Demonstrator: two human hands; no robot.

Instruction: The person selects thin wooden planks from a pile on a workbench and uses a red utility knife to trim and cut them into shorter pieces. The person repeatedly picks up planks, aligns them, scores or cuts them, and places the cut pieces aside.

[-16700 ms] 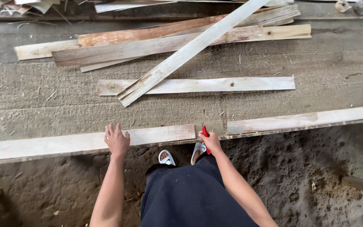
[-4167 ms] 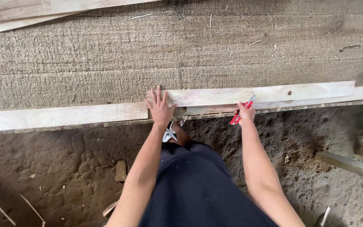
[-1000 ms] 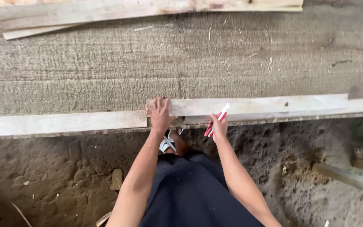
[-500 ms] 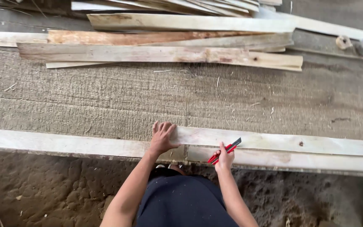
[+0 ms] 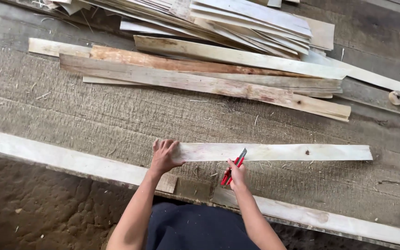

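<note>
Here, the broad grey rough-sawn timber surface [image 5: 93, 115] carries everything, which keeps the work flat under me. At twelve o'clock, well apart from my hands, lies a loose stack of pale and reddish wooden slats [image 5: 218, 69], out of the way. Along the near edge runs a long pale wooden batten [image 5: 61, 157]. Between them sits the short pale wooden strip [image 5: 278, 152], lying across from nine to three o'clock. My left hand [image 5: 164, 157] presses flat, fingers spread, on its nine o'clock end so it can't slide. My right hand [image 5: 236, 173] is closed around a red-handled utility knife [image 5: 234, 166], blade tip touching the strip's near edge.
</note>
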